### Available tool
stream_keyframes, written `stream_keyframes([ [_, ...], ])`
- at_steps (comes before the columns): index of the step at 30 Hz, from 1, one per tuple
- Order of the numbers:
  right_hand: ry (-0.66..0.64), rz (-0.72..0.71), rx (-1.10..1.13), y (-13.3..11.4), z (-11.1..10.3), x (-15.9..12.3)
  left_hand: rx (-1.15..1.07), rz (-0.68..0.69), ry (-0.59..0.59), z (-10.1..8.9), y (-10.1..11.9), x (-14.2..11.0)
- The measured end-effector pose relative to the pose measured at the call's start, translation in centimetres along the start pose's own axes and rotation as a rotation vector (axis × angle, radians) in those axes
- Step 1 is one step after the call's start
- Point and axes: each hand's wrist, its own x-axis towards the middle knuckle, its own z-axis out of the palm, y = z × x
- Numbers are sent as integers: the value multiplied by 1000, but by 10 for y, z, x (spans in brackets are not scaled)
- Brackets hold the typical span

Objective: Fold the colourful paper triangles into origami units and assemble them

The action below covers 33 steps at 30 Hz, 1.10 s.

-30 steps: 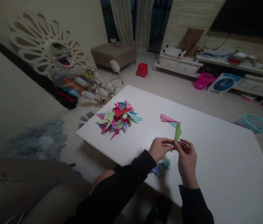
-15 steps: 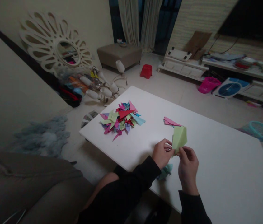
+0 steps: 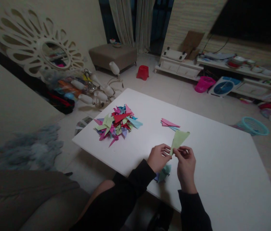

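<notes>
Between my two hands is a light green folded paper (image 3: 179,138), held above the white table (image 3: 222,166). My left hand (image 3: 159,156) pinches its lower left corner. My right hand (image 3: 185,162) grips its lower right edge with thumb and fingers. Just beyond the paper lie pink and blue folded papers (image 3: 170,123). Teal and purple folded papers (image 3: 164,174) lie near the table's front edge, partly hidden by my left hand and sleeve. To the left sits a heap of many-coloured folded papers (image 3: 118,123).
On the floor past the table stand a red stool (image 3: 142,72), a pink bin (image 3: 204,84) and a blue-and-white fan (image 3: 224,86). A turquoise basket (image 3: 254,126) is beyond the right edge. A lamp fixture (image 3: 100,94) lies beyond the far left corner.
The green paper has gone from a broad, open shape to a narrower wedge, and my right hand's fingers have shifted up along it. The whole view has turned slightly right.
</notes>
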Motion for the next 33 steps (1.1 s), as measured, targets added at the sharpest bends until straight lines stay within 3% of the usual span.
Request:
stream_keyframes([
  [8,6,56,79,1,-6,-10,-27,-124,-109,-10,4,-15],
  [11,10,44,100,1,-7,-11,24,-121,-160,-18,7,-16],
  [14,32,48,127,0,-7,-8,99,-96,-139,-22,9,-11],
  [18,55,112,160,2,-8,2,251,39,-40,-24,9,1],
  [23,90,229,158,7,-10,12,525,361,-30,-26,9,9],
  [26,88,257,166,3,-11,12,577,429,-25,-26,11,9],
  [29,47,263,236,-5,-11,10,507,363,26,-28,13,8],
  [33,81,234,304,-11,-10,7,283,154,47,-32,13,8],
])
